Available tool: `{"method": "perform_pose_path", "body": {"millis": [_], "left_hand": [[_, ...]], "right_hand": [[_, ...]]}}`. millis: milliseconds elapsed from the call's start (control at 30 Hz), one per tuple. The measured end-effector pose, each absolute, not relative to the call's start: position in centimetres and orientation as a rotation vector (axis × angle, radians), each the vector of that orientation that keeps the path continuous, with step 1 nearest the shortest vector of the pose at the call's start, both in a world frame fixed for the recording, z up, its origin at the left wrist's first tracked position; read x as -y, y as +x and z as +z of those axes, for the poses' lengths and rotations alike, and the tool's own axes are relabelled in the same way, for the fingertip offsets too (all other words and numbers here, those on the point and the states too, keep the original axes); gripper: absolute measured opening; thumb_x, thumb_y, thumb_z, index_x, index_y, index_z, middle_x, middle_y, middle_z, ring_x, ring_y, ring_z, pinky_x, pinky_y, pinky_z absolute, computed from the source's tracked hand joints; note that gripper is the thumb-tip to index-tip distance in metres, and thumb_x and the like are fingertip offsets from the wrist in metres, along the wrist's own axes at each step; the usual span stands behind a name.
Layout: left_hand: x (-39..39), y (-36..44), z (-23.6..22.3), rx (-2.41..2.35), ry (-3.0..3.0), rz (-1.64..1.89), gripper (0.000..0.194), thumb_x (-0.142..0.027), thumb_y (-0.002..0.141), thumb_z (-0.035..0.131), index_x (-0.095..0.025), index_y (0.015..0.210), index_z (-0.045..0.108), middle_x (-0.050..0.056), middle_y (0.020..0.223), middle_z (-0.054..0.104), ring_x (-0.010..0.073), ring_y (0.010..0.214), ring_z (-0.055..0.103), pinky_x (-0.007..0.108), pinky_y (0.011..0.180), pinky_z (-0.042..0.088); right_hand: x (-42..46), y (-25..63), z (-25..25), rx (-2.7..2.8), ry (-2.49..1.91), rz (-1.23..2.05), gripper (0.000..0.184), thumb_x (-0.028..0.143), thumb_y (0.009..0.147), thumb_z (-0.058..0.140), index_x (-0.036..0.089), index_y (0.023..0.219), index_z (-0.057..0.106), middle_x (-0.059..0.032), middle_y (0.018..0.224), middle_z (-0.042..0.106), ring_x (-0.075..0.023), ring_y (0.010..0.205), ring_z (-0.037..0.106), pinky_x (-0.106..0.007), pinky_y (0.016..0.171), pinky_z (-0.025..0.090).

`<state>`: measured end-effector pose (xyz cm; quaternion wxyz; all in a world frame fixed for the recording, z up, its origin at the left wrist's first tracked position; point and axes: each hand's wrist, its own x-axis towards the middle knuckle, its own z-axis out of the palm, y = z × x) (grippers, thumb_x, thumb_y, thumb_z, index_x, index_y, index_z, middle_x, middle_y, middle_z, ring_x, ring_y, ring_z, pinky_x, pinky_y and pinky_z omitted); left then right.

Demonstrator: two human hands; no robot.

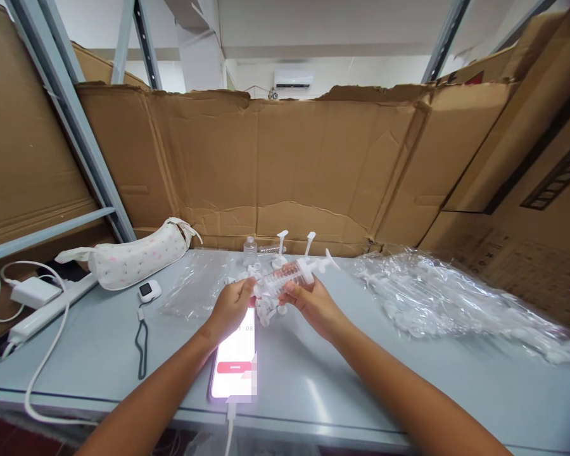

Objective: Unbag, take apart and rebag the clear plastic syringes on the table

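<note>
A clear ribbed plastic pump bottle [280,277] is held tilted on its side above the table, its white pump head [320,263] pointing right. My left hand [232,305] is closed around the bottle's base end. My right hand [316,303] grips it near the white collar, thumb on the near side. Beneath and behind the hands lies a pile of white plastic pump parts [267,311], partly hidden. Two white pump heads [310,237] stick up behind the bottle. Farther back stands a clear bottle [250,252], and another clear ribbed bottle [268,251] lies beside it.
A lit phone [230,364] with a cable lies before my left hand. Left are a flat plastic bag [194,288], small white device [149,291], fabric pouch [140,256] and power strip [52,313]. Right is a bag of white parts [437,297]. Cardboard [289,158] walls the back.
</note>
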<state>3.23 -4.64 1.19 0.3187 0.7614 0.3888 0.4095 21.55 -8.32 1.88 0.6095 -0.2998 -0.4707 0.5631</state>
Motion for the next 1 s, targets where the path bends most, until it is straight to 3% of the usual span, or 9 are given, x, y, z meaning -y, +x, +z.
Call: {"method": "perform_pose_path", "body": {"millis": [133,233,333,433,567,700,1000], "left_hand": [[4.5,3.1,1.1,-0.948,1.987,1.164,0.031,-0.047,0.087,0.046,-0.021,0.102,0.055,-0.001,0.076,0.058,0.0153,0.071,0.056,0.025,0.067,0.042],[4.6,3.3,1.1,-0.998,2.052,1.22,0.024,-0.034,0.077,0.063,-0.023,0.097,0.055,-0.001,0.083,0.06,0.0152,0.079,0.056,0.026,0.074,0.042],[4.5,3.5,1.3,-0.99,2.016,1.142,0.016,-0.033,0.08,0.059,-0.021,0.089,0.056,-0.001,0.078,0.058,0.0142,0.076,0.055,0.026,0.072,0.041],[4.0,3.4,1.6,-0.866,1.876,1.001,0.028,-0.045,0.085,0.05,-0.018,0.083,0.055,-0.003,0.066,0.051,0.0123,0.064,0.049,0.025,0.062,0.039],[3.7,3.4,1.8,-0.773,1.71,0.891,0.045,-0.06,0.083,0.042,-0.018,0.069,0.048,-0.006,0.055,0.038,0.0087,0.051,0.034,0.023,0.051,0.028],[4.1,3.6,1.9,-0.756,1.549,0.787,0.049,-0.064,0.08,0.042,-0.018,0.063,0.042,-0.007,0.052,0.028,0.0073,0.047,0.025,0.023,0.048,0.021],[3.9,3.1,3.0,-0.732,1.443,0.644,0.051,-0.064,0.077,0.047,-0.02,0.055,0.035,-0.009,0.05,0.023,0.0056,0.044,0.013,0.024,0.046,0.013]], "right_hand": [[8.1,21.7,1.8,1.079,-0.716,1.255,0.027,0.032,0.071,0.074,0.019,0.09,0.058,0.0009,0.071,0.062,-0.0139,0.065,0.06,-0.032,0.065,0.05],[7.9,21.9,1.6,1.065,-0.722,1.245,0.025,0.032,0.072,0.073,0.019,0.087,0.058,0.0014,0.071,0.062,-0.0132,0.065,0.06,-0.031,0.065,0.051],[7.7,22.0,1.4,1.055,-0.736,1.244,0.026,0.032,0.071,0.074,0.019,0.086,0.057,0.0021,0.07,0.061,-0.0132,0.064,0.06,-0.031,0.064,0.051],[7.6,22.0,1.3,1.074,-0.755,1.231,0.029,0.032,0.07,0.075,0.02,0.09,0.058,0.0015,0.073,0.062,-0.0136,0.065,0.06,-0.032,0.066,0.052],[7.7,21.9,1.3,1.149,-0.725,1.16,0.039,0.032,0.069,0.075,0.022,0.102,0.057,-0.0031,0.096,0.065,-0.0148,0.074,0.061,-0.032,0.068,0.052],[7.8,22.2,1.7,1.2,-0.714,1.097,0.043,0.028,0.066,0.077,0.027,0.101,0.052,-0.0033,0.114,0.062,-0.0183,0.089,0.06,-0.033,0.071,0.051],[7.7,22.8,2.3,1.274,-0.701,1.121,0.049,0.023,0.058,0.081,0.03,0.099,0.055,-0.0009,0.11,0.061,-0.0208,0.097,0.057,-0.033,0.073,0.049]]}}
